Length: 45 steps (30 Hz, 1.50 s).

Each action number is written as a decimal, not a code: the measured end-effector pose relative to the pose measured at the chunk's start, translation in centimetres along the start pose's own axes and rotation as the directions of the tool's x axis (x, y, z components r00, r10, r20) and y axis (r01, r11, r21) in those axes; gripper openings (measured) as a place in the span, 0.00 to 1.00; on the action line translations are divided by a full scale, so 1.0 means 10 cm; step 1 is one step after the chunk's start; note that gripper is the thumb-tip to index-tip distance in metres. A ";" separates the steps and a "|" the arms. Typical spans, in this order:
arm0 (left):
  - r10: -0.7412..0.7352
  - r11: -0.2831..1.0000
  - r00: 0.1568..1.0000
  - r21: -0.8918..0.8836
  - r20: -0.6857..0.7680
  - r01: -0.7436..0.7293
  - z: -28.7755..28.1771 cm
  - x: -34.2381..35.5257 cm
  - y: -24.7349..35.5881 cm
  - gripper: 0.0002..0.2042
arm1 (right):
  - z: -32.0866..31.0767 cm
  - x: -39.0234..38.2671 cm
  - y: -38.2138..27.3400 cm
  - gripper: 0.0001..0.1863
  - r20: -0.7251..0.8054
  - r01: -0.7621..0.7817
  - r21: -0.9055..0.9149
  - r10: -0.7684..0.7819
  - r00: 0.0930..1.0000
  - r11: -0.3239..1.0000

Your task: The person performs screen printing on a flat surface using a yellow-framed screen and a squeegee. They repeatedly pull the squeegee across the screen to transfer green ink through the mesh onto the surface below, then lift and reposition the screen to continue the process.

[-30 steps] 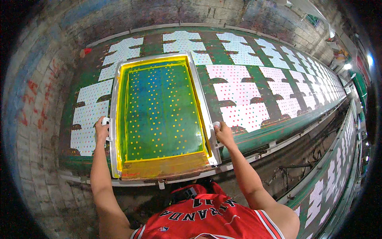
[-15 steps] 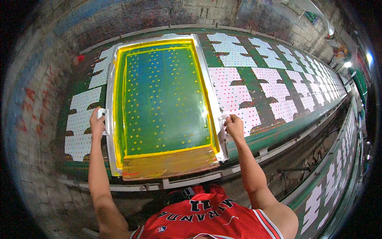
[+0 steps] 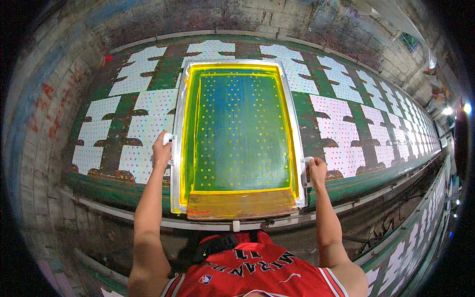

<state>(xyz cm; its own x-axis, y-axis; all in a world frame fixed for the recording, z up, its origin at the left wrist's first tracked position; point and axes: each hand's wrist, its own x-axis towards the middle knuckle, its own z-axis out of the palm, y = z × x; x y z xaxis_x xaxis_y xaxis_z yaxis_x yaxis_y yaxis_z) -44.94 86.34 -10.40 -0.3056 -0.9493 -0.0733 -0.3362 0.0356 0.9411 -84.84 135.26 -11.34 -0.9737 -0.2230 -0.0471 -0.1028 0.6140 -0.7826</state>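
Observation:
A large screen-printing frame [image 3: 292,123] lies over the long green table in front of me. Its mesh [image 3: 242,136] is green and blue with rows of small yellow dots, and yellow borders it. Brown tape covers the near end [image 3: 242,204]. My left hand [image 3: 162,151] is closed round a white handle [image 3: 168,137] on the left side. On the right side, my right hand [image 3: 317,171] grips the matching handle [image 3: 306,160]. White dotted cut pieces [image 3: 143,161] lie just left of the frame; others [image 3: 339,131] lie to its right. What is under the frame is hidden.
Rows of dotted white pieces [image 3: 339,81] run along the green table [image 3: 91,182] into the right distance. A pale rail [image 3: 217,225] follows its near edge. Another table with white pieces [image 3: 415,240] stands at the lower right. A block wall [image 3: 232,20] rises behind.
Both hands have shifted the frame rightward along the table. A column of pieces with multicoloured dots now shows on its left, while a pink-dotted column on the right has become covered.

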 end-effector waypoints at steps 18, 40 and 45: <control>0.033 0.999 0.999 0.032 0.000 -0.033 0.41 -0.29 0.17 0.25 | -0.39 -0.03 0.25 0.12 0.026 -0.002 0.065 0.000 1.000 0.998; 0.109 0.989 0.993 0.106 -0.041 -0.104 0.54 -0.41 0.02 0.26 | -0.53 0.02 0.37 0.14 -0.004 0.028 -0.038 -0.028 1.000 0.999; 0.048 0.992 0.999 0.117 -0.019 -0.046 0.58 -0.47 0.14 0.27 | -0.54 0.08 0.42 0.15 -0.060 0.048 -0.084 -0.053 0.997 0.995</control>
<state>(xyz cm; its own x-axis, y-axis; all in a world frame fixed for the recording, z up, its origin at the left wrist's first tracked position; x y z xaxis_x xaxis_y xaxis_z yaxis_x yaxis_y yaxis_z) -49.11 92.69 -10.67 -0.3048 -0.9522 -0.0219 -0.4235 0.1149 0.8986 -87.20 141.74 -11.33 -0.9773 -0.2095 0.0315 -0.1659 0.6643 -0.7288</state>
